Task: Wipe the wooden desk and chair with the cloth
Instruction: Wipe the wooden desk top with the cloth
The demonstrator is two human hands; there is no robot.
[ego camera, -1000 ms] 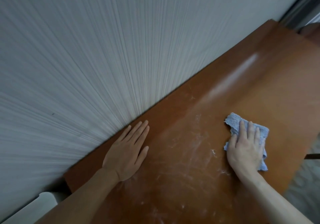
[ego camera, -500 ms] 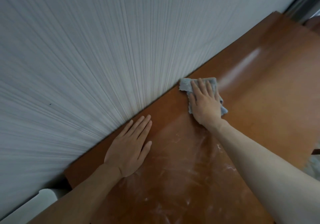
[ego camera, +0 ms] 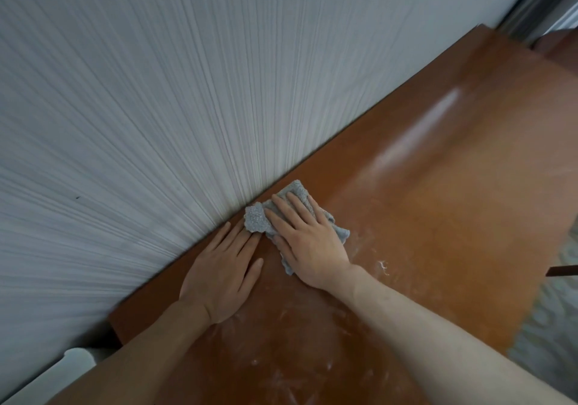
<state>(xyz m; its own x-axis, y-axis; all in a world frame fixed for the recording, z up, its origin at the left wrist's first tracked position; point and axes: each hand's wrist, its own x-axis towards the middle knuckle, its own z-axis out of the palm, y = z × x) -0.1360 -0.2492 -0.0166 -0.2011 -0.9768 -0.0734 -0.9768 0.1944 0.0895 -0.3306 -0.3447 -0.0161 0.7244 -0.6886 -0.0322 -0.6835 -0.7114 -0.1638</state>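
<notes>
The reddish-brown wooden desk (ego camera: pixel 438 204) runs along a pale wall and carries white dusty smears near me. My right hand (ego camera: pixel 308 242) lies flat, fingers straight, pressing a grey-blue cloth (ego camera: pixel 297 192) onto the desk right at the wall edge. A corner of the cloth (ego camera: pixel 255 221) folds over the fingertips of my left hand (ego camera: pixel 223 271), which rests flat and spread on the desk beside it. The chair is mostly out of view.
A ribbed white wall (ego camera: pixel 187 107) meets the desk's far edge. A white object (ego camera: pixel 47 376) sits below the desk's left end. Patterned floor (ego camera: pixel 553 326) shows past the desk's right edge, with a dark wooden piece (ego camera: pixel 563 271) poking in there.
My right hand has slid the cloth left along the wall edge until it reaches my left hand's fingertips. A second ago it was out near the desk's front right. The left hand stayed put.
</notes>
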